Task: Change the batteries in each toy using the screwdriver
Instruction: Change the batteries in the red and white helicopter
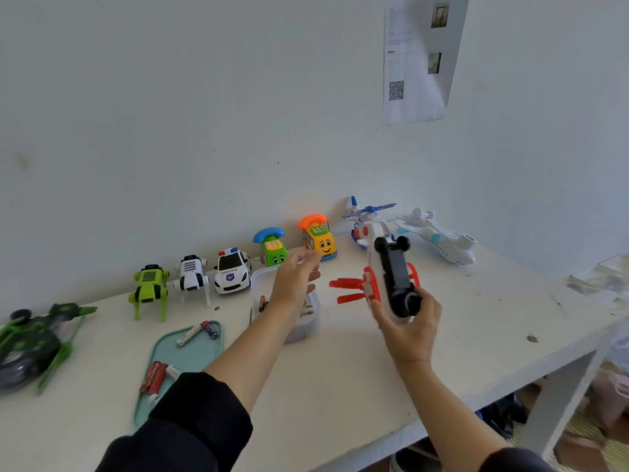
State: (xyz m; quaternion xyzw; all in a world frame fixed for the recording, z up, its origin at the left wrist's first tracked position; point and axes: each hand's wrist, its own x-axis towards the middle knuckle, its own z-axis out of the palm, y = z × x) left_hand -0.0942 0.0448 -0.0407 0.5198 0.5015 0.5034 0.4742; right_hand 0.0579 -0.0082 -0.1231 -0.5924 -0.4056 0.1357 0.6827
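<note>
Loose batteries [159, 375] lie on tray [190, 356]. Right hand [410, 330] grips red-white helicopter [384, 277] belly-up above table [340, 369]; left hand [296, 277] open, empty. Screwdriver unseen; other toys apparently remain.

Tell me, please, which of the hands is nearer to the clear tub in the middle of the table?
Left. The left hand hovers open right above the tub. The right hand is off to the tub's right, gripping the red-and-white toy.

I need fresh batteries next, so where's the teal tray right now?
In the head view, the teal tray lies on the table's left front, beside the left forearm, with loose batteries on it.
</note>
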